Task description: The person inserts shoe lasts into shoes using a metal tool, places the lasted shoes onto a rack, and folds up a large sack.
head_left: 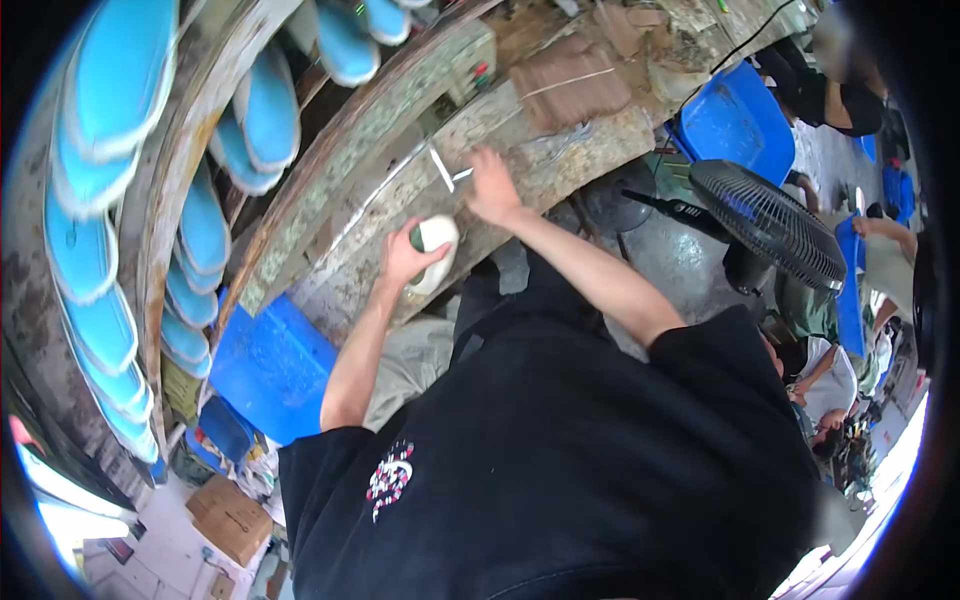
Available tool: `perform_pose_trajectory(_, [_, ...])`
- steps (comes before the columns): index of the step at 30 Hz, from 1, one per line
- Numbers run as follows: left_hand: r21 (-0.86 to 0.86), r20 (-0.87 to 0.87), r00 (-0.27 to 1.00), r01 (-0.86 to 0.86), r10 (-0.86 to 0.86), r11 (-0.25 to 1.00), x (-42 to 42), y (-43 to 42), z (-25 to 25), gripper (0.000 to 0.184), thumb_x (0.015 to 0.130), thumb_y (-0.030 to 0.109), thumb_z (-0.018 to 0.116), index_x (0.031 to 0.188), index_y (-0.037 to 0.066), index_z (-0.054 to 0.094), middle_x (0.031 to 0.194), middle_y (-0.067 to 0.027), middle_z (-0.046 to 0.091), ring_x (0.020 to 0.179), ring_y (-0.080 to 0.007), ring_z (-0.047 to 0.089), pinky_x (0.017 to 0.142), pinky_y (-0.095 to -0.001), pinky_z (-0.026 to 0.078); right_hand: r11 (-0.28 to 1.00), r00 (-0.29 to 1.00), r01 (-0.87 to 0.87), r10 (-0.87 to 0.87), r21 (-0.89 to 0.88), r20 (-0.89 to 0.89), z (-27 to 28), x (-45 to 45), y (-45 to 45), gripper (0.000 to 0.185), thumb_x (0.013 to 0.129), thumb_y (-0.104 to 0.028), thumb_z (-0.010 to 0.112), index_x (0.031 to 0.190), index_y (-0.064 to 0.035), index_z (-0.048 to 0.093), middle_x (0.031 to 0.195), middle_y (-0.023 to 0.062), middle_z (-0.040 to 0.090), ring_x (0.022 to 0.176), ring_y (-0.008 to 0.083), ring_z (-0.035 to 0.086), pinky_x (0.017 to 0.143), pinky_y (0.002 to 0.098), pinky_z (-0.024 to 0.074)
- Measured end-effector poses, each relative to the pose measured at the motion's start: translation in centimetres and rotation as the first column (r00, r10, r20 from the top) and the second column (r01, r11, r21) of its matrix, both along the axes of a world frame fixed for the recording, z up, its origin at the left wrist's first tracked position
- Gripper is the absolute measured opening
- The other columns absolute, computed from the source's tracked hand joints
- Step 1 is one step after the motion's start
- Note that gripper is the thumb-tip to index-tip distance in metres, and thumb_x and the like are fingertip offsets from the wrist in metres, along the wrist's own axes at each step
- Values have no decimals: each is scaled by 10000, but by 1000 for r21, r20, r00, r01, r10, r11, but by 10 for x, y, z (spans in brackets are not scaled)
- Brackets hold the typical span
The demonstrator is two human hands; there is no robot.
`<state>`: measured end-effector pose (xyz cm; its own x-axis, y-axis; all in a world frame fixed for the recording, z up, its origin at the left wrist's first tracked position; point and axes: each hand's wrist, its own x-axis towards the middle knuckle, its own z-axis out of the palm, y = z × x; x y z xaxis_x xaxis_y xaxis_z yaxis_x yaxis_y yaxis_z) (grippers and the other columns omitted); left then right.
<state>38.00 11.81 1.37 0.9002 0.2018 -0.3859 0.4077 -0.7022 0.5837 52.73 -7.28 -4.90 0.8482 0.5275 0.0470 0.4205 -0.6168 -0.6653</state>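
My left hand (402,258) is closed round a small white shoe (437,240), which shows a green patch on the side by my fingers. It is held above the near edge of the worn workbench (365,225). My right hand (492,187) is farther along the bench, slightly blurred, its fingers bent downward. A thin white strip (462,175) ends right at those fingers; whether they pinch it is unclear. Just beyond, another narrow white strip (441,170) lies on the bench top.
Racks on the left hold several blue-lined white shoe pieces (92,245). Tied brown sheets (572,82) lie on the bench. Blue bins (275,365) flank me, and a black fan (768,222) stands right. A carton (230,520) rests on the floor. Other people (830,385) are at right.
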Motion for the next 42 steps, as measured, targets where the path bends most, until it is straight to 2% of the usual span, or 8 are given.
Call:
perform_pose_trajectory(4, [-460,273,959,193,-69,867,-12,-5,112,653,598,340,938,1126,50,684,1041,-121,770,925,-267,768,855,-368,595,932,741,-149,327,330,-587,122,-27,-40,154,923,-124,674,1030,-18,707,1249,152,657,1100,343,637,956,427,512])
perform_pose_trajectory(7, [-557,637,770,491,-35,670,-15,-13,166,696,561,387,957,1080,27,663,1004,-105,761,899,-257,762,816,-362,591,770,460,-146,609,622,-646,225,-80,-49,700,834,8,656,1505,-32,457,1437,167,553,1342,261,530,1116,401,414])
perform_pose_trajectory(10, [-477,807,588,593,56,649,-26,-20,187,812,582,543,935,1087,-11,623,1004,-150,716,896,-308,708,813,-415,571,760,606,-338,627,556,-489,275,-112,-43,633,770,-7,740,1375,2,552,1308,177,609,1244,308,594,1052,406,464])
perform_pose_trajectory(15, [-733,629,646,308,432,606,-81,-33,202,901,786,840,630,1114,3,585,1033,-159,618,956,-293,621,878,-420,505,903,957,-254,286,347,-45,303,-169,-23,547,636,-27,866,1132,-11,636,1088,128,643,980,308,682,815,392,571])
perform_pose_trajectory(20, [-506,821,515,452,248,735,-95,-19,222,816,977,779,332,1011,14,616,922,-141,640,797,-281,617,773,-405,462,892,964,-266,245,365,102,299,-199,-8,549,665,-40,855,1147,-38,593,1092,140,655,975,342,686,806,406,580])
perform_pose_trajectory(32, [-672,644,712,354,278,650,-93,-8,230,646,1051,581,384,968,-7,635,856,-124,642,752,-241,618,708,-354,478,899,982,-153,185,411,-39,313,-206,1,351,683,-46,862,931,-20,613,877,113,617,800,284,673,687,355,544])
perform_pose_trajectory(37, [-895,295,915,163,276,415,-55,-25,218,817,1003,507,591,1579,5,300,1449,-187,537,1337,-269,541,1122,-373,416,692,765,470,-9,548,-644,303,-169,-13,367,858,-159,857,1117,35,684,976,61,729,879,100,667,780,272,557])
perform_pose_trajectory(42, [-650,328,945,234,-10,723,-49,-57,225,996,844,236,799,1627,35,216,1571,-232,433,1461,-329,434,1199,-440,349,494,772,536,43,685,-635,289,-101,-65,413,963,-143,735,1308,51,616,1166,84,712,1054,131,662,927,292,532])
